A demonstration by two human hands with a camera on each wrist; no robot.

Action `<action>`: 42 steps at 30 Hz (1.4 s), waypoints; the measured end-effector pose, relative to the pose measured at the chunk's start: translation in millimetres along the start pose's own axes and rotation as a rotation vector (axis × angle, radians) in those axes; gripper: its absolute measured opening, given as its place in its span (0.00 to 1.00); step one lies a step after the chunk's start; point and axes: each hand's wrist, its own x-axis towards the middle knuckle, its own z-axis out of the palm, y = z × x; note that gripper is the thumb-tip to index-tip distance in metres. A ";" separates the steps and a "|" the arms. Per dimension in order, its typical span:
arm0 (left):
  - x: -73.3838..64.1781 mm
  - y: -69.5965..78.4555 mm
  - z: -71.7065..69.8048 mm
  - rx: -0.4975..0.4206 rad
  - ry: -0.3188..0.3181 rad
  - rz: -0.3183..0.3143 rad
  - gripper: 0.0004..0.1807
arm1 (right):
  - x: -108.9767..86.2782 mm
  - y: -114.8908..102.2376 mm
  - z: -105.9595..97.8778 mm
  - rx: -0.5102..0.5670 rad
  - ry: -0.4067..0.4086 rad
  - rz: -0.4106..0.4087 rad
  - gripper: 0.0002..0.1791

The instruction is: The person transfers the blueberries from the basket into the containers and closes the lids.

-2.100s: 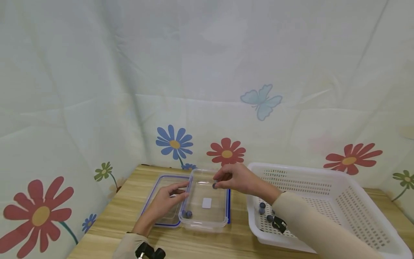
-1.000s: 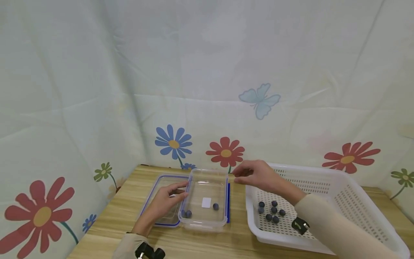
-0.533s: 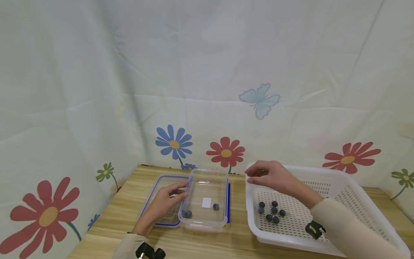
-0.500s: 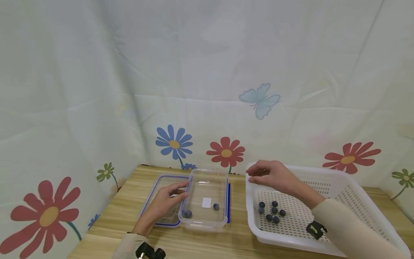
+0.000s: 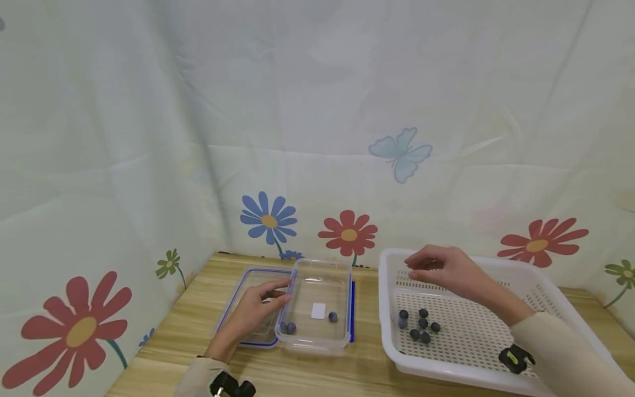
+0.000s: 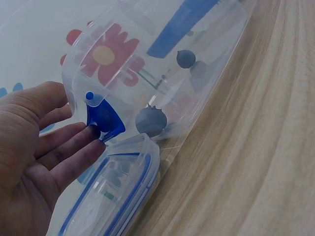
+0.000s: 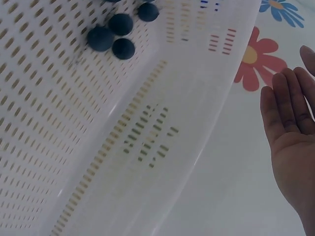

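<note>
A clear plastic food container (image 5: 319, 344) stands on the table with 3 blueberries in it, among them a blueberry (image 5: 333, 317) beside a white square. My left hand (image 5: 255, 309) rests at its left side; in the left wrist view the straight, relaxed fingers (image 6: 74, 147) touch a blue latch (image 6: 104, 120). To the right, a white perforated basket (image 5: 446, 375) holds several blueberries (image 5: 423, 322) near its left end. My right hand (image 5: 453, 273) hovers over the basket's far left part with nothing in it, fingers loosely bent, apart from the berries.
A clear lid with a blue seal (image 5: 248, 339) lies left of the container, partly behind my left hand. Another blue latch (image 5: 353, 311) sticks out on the container's right side. A flowered curtain (image 5: 317, 110) hangs behind the wooden table (image 5: 198, 309).
Earlier my right hand held a blueberry over the container; that berry now lies inside it. The right hand has moved right, above the basket. The left hand has stayed put.
</note>
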 end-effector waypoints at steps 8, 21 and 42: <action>1.1 -0.5 1.4 0.000 0.010 -0.006 0.26 | -11.3 16.1 -11.0 -0.028 0.003 0.031 0.15; 2.7 -0.7 1.3 -0.005 0.004 0.001 0.25 | -20.9 36.8 -16.6 0.004 -0.068 0.126 0.18; 1.9 3.4 0.0 0.002 -0.008 -0.012 0.26 | -26.6 65.0 -2.2 0.003 -0.222 0.127 0.16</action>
